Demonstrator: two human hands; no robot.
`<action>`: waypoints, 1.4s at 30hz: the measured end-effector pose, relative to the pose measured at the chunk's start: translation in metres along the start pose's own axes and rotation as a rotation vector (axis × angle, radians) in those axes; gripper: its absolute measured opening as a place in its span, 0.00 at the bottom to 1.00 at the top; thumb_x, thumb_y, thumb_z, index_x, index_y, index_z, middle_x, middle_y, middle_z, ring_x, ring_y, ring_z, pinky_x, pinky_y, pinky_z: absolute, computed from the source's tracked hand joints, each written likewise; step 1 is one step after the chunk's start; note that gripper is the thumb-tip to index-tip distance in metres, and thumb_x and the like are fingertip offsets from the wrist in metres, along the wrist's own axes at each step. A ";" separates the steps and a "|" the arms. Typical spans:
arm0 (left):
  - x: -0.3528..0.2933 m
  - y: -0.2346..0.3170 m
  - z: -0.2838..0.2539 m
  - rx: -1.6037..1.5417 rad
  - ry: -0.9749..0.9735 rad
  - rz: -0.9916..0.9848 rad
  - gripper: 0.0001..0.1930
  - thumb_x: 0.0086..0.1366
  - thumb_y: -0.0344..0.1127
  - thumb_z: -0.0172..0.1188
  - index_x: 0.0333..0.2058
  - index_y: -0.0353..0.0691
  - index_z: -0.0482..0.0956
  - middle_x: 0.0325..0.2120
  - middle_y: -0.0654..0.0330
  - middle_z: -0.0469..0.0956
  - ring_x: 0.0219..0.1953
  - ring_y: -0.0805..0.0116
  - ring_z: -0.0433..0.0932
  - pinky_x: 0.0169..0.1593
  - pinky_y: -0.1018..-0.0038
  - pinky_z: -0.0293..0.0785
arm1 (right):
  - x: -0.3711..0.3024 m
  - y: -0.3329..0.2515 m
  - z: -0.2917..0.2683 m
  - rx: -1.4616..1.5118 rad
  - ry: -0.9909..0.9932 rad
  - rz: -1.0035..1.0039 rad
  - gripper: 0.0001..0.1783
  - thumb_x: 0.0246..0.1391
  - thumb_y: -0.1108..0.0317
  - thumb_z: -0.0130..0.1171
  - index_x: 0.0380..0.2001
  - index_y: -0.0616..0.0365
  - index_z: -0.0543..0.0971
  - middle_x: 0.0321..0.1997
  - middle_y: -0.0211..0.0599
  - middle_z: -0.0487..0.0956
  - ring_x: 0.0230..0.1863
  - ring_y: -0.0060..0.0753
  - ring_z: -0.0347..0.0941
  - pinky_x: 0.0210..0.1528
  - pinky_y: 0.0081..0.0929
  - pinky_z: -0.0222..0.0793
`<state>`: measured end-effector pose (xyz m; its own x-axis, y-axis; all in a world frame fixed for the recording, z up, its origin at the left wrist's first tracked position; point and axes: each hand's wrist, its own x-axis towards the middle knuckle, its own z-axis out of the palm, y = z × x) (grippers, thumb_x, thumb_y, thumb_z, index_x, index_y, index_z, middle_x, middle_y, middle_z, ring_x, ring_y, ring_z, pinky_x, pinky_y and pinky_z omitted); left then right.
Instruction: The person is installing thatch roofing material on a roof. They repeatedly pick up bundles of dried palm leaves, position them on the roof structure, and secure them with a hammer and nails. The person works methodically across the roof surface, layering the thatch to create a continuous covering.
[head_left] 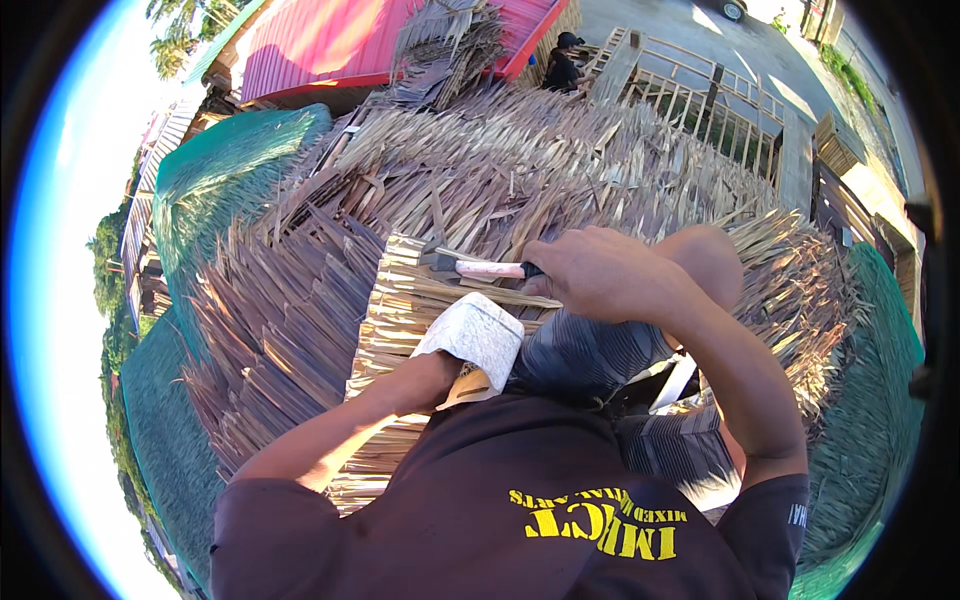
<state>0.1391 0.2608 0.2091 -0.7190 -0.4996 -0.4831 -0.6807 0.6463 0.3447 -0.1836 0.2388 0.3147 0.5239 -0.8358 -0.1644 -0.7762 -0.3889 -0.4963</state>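
Observation:
My right hand [590,265] is closed round the dark end of a hammer [490,268] with a pale pinkish handle. Its dark metal head lies leftward, over the upper end of a light tan strip of folded palm thatch [385,310]. Closer to my body, my left hand [435,378] goes in at the side of a whitish, box-like container [470,335] with a brown inner face. The container hides the fingers, so what they hold cannot be made out. My bent knee [705,265] is beside my right forearm.
Darker weathered thatch [520,150] covers the roof around me. Green netting [230,170] lies over thatch at both sides. Beyond are a red metal roof [340,45], a wooden railing [720,115] and another person in dark clothes [565,65].

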 end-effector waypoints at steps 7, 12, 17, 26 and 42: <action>0.017 -0.020 0.090 0.180 0.068 -0.254 0.19 0.64 0.29 0.54 0.54 0.32 0.74 0.43 0.44 0.81 0.40 0.46 0.84 0.41 0.59 0.81 | 0.009 -0.017 0.042 -0.006 -0.047 -0.068 0.22 0.63 0.53 0.56 0.42 0.64 0.77 0.34 0.54 0.82 0.40 0.59 0.80 0.45 0.51 0.73; 0.003 -0.021 0.075 0.442 0.301 -0.005 0.17 0.65 0.32 0.55 0.52 0.38 0.76 0.42 0.48 0.82 0.42 0.48 0.84 0.43 0.60 0.81 | 0.003 -0.008 0.047 0.188 0.105 -0.079 0.20 0.64 0.55 0.57 0.43 0.64 0.76 0.31 0.49 0.80 0.37 0.53 0.80 0.42 0.46 0.73; -0.045 0.028 -0.024 -0.357 0.178 -0.327 0.07 0.67 0.33 0.62 0.41 0.37 0.78 0.34 0.56 0.83 0.33 0.68 0.83 0.39 0.71 0.79 | 0.001 -0.011 0.055 0.968 0.094 0.086 0.19 0.65 0.56 0.60 0.42 0.64 0.75 0.23 0.38 0.76 0.21 0.30 0.74 0.25 0.32 0.68; 0.017 0.084 -0.104 -1.736 0.852 0.114 0.05 0.72 0.32 0.58 0.43 0.41 0.75 0.35 0.64 0.81 0.33 0.79 0.79 0.38 0.84 0.78 | -0.001 -0.039 0.059 1.804 0.360 -0.008 0.21 0.65 0.60 0.61 0.52 0.65 0.74 0.24 0.27 0.72 0.16 0.14 0.65 0.18 0.15 0.62; 0.047 0.105 -0.079 -1.152 0.999 0.084 0.05 0.69 0.26 0.60 0.43 0.35 0.75 0.32 0.64 0.80 0.34 0.80 0.78 0.39 0.81 0.76 | -0.002 -0.058 0.086 1.986 0.691 0.124 0.12 0.63 0.64 0.63 0.41 0.60 0.74 0.22 0.27 0.74 0.15 0.15 0.66 0.16 0.16 0.62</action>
<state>0.0228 0.2592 0.2861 -0.2357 -0.9631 0.1300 -0.0302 0.1410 0.9896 -0.1098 0.2963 0.2707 -0.0354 -0.9738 -0.2246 0.7831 0.1126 -0.6117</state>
